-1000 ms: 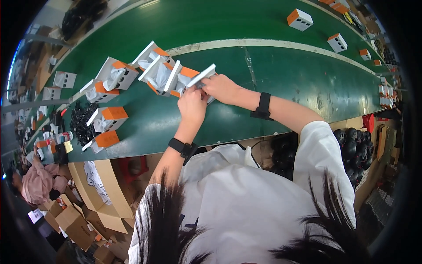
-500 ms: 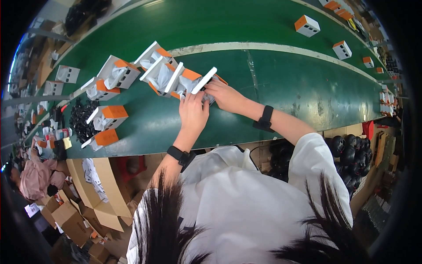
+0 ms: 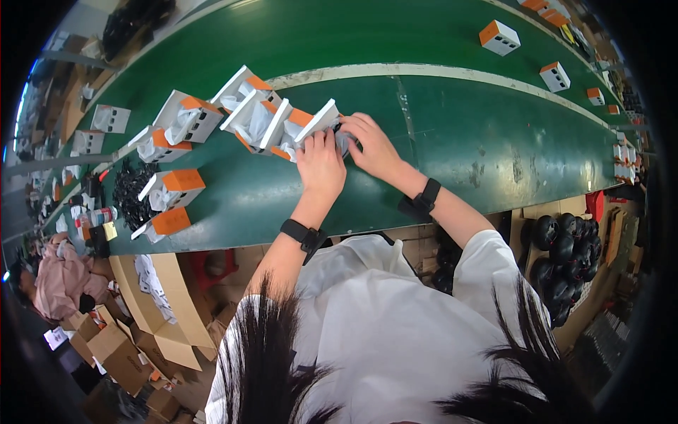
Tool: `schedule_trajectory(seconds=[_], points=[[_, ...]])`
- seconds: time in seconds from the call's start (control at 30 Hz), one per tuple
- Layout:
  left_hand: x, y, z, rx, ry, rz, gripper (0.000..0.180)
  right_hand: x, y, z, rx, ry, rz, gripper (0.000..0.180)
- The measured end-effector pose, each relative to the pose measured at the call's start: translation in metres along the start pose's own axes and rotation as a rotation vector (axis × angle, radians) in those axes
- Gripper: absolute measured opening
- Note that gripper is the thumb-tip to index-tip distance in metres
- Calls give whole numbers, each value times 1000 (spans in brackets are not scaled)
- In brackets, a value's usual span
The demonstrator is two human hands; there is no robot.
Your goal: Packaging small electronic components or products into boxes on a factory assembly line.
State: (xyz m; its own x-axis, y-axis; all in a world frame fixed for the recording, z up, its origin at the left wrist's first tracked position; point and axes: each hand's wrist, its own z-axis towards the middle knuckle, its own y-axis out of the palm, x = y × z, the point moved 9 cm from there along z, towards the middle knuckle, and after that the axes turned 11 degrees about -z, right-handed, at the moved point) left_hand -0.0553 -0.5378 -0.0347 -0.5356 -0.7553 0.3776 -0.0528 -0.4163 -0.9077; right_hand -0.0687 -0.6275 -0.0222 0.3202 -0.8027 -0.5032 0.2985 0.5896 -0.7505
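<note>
At the right end of a row of open orange-and-white boxes, both my hands work on one small box (image 3: 319,120) whose white lid stands tilted up. My left hand (image 3: 321,168) is closed at its near side, with fingertips at the opening. Bent around its right side are the fingers of my right hand (image 3: 374,150), the thumb near a translucent plastic bag (image 3: 342,144). Something dark shows by the fingertips, too small to name. Just left stands another open box (image 3: 258,126) with a white bag bulging out.
More open boxes (image 3: 176,185) stand left on the green table (image 3: 452,155), beside a heap of black cables (image 3: 134,194). Closed boxes (image 3: 499,37) sit on the far green strip. Below the table edge are a carton (image 3: 166,304) and black round items (image 3: 561,247). Someone in pink (image 3: 63,283) is at far left.
My right hand has drawn out of the box opening to its right side. My left hand has shifted right, and the lid now leans back further left.
</note>
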Motion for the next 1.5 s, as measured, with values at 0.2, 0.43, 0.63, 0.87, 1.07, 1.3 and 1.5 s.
schedule_trajectory(seconds=[0.2,0.43,0.63,0.87,1.07,1.3,1.5], points=[[0,5,3,-55,-19,17,37,14,5,18,-224,-58,-90,30],[-6,-2,0,23,-14,-85,33,-12,53,30,-555,-493,-799,39],[-7,-3,4,-35,-31,-125,33,-7,79,29,-816,-515,-984,44],[-3,-8,6,112,58,-176,25,-6,73,25,-903,-653,-794,40],[-12,-3,3,154,14,-246,23,-13,84,13,-770,-839,-1147,29],[-18,-4,8,112,-9,-248,25,-3,82,25,-907,-707,-848,62],[-17,-1,13,26,-17,-269,29,6,38,39,-721,-276,-318,52]])
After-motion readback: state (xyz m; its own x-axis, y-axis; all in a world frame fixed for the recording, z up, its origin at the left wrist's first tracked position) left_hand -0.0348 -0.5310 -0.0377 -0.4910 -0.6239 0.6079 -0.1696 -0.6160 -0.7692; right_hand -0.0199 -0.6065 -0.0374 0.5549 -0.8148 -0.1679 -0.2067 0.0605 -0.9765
